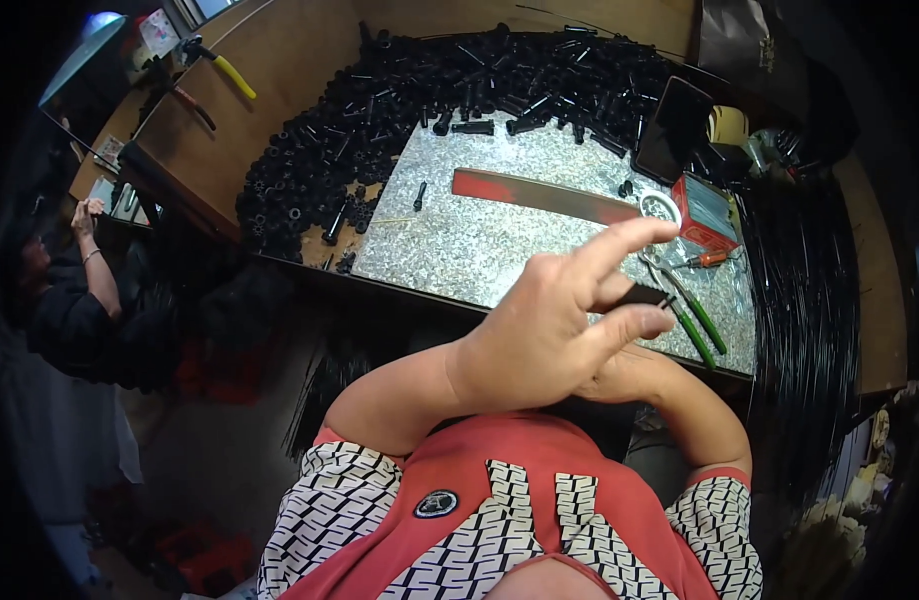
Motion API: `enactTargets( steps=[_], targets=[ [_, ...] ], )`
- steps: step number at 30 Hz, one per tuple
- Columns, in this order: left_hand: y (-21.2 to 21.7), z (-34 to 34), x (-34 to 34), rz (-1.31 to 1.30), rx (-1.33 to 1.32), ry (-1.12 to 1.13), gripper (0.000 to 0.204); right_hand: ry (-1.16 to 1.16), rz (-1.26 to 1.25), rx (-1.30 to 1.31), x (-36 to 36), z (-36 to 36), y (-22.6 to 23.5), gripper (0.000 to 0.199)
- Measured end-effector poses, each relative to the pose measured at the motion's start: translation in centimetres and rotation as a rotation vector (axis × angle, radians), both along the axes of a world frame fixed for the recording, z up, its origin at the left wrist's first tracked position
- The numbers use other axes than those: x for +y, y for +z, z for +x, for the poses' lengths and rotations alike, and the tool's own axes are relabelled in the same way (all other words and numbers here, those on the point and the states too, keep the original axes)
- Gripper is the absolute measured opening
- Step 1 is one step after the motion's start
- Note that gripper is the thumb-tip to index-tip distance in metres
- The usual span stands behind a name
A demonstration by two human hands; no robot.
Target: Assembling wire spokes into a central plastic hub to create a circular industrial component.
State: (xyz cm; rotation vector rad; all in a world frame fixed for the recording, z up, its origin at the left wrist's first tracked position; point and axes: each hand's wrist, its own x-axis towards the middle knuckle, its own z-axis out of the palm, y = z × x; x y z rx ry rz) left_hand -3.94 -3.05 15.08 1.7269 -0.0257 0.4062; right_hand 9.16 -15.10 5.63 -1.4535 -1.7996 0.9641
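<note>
Raised over the near edge of the worktop, my left hand (530, 325) has its index finger stretched out to the right. A small black part (640, 294) with a thin pronged end shows between its thumb and curled fingers. Behind it, my right hand (625, 372) is mostly covered, and its fingers are hidden. Just beyond the hands lie pliers with green handles (698, 330) and an orange-handled tool (708, 259). A long flat metal strip (540, 194) with red patches rests on the speckled board (420, 250). A white round dish (660, 208) stands by the strip's right end.
Black tubular parts (340, 130) are heaped along the back and left. Long black rods (805, 290) lie at the right. A red box (702, 220) and a dark flat device (672, 125) stand at the back right. Another person (90, 290) sits at far left.
</note>
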Motion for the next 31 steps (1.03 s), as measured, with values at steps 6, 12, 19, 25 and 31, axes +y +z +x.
enactTargets(
  steps=[6, 12, 19, 25, 31],
  targets=[
    [0.2, -0.2, -1.1, 0.211, -0.120, 0.044, 0.059, 0.048, 0.153, 0.138, -1.2, 1.3, -1.4, 0.053],
    [-0.8, 0.1, -1.8, 0.302, -0.336, 0.161, 0.055, -0.027, 0.186, 0.651, -1.2, 0.9, -4.4, 0.066],
    [-1.3, 0.1, -2.6, 0.278, -0.424, 0.175, 0.055, -0.202, 0.431, 0.300, 0.3, -1.2, -2.8, 0.016],
    [-1.9, -0.6, -2.0, 0.269, -0.413, 0.006, 0.077, -0.357, 0.452, -0.159, 0.2, 0.0, -7.2, 0.023],
    [-7.5, -2.2, 7.9, 0.917, 0.016, 0.937, 0.090, -0.744, 0.025, 0.497, 0.6, -1.8, -4.6, 0.014]
  ],
)
